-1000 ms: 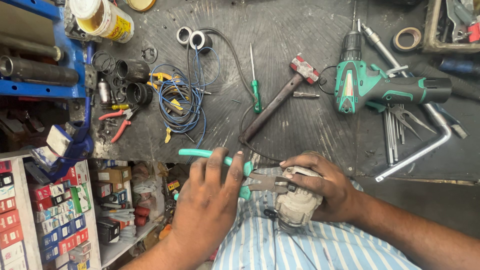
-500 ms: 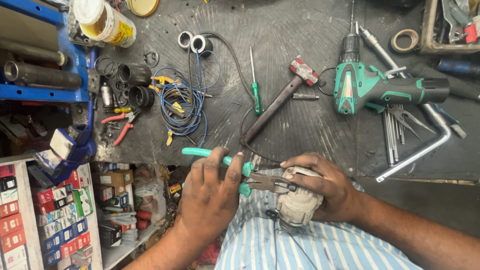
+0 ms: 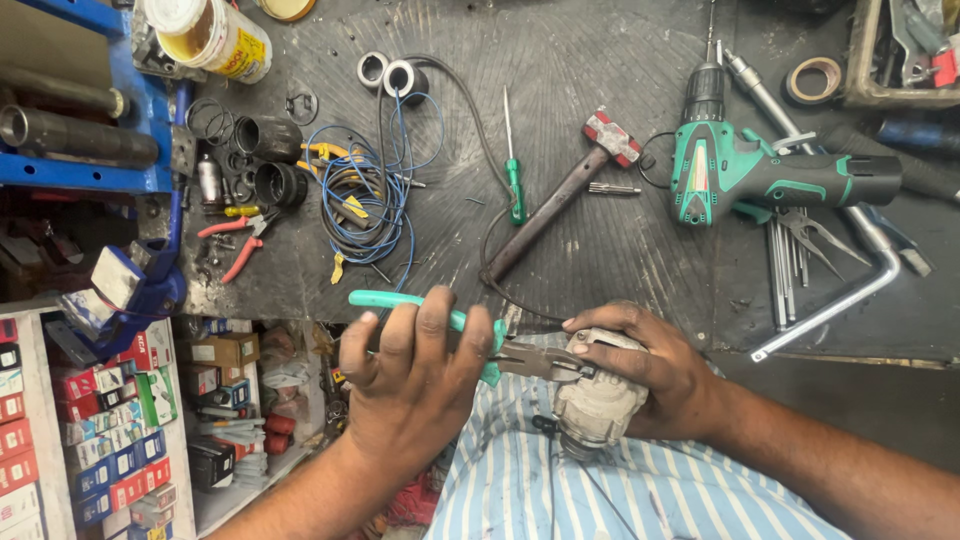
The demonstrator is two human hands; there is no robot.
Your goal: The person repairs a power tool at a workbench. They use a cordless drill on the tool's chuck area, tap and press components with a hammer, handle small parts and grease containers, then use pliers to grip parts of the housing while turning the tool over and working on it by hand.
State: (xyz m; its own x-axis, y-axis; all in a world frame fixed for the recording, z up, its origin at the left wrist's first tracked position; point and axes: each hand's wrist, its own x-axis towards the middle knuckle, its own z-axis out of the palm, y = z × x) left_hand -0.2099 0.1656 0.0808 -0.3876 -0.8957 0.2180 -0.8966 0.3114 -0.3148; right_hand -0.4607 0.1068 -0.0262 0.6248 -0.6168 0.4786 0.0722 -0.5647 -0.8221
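Observation:
My left hand point(image 3: 415, 375) grips the green handles of a pair of pliers point(image 3: 385, 300), fingers wrapped over them. The pliers' metal jaws point(image 3: 530, 360) reach right onto a grey metal tool housing point(image 3: 595, 405) that rests on my lap. My right hand point(image 3: 655, 365) is clamped over the top of that housing, holding it steady against my striped shirt. A black cable point(image 3: 495, 280) runs from the housing up onto the dark workbench point(image 3: 600, 250).
On the bench lie a hammer point(image 3: 560, 195), a green screwdriver point(image 3: 513, 180), a green cordless drill point(image 3: 760, 175), blue wire coils point(image 3: 365, 195), red pliers point(image 3: 240, 240), hex keys point(image 3: 790, 260), tape roll point(image 3: 812, 80) and a tin point(image 3: 210, 35). Shelves of small boxes point(image 3: 80, 430) stand lower left.
The pliers' handles have shifted slightly in my left hand; my right hand stays on the housing. The view has barely moved.

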